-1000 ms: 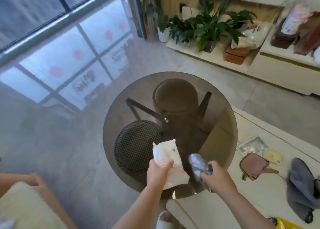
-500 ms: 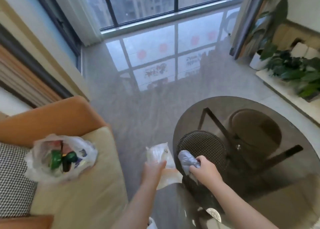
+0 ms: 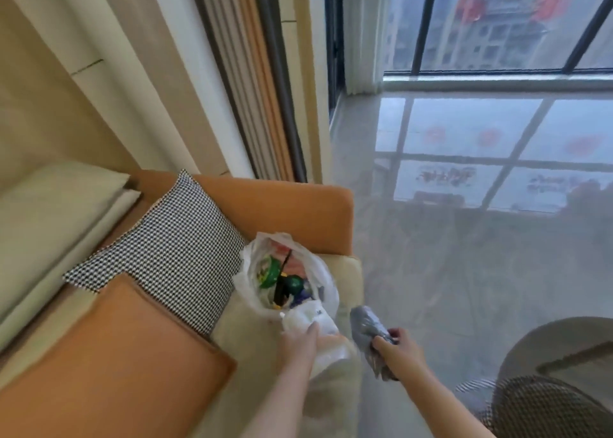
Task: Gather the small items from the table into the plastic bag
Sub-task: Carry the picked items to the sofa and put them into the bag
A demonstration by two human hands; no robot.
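My left hand [image 3: 300,341] grips a white packet [image 3: 313,321] at the near rim of the plastic bag [image 3: 285,278], which sits open on the sofa [image 3: 282,202]. Right hand [image 3: 398,351] grips a grey pouch [image 3: 366,326], just right of the bag.

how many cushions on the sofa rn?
2. A black-and-white houndstooth cushion leans against the orange sofa back, beside the white plastic bag. An orange cushion lies in front of it, overlapping its lower corner. Others may sit out of frame.
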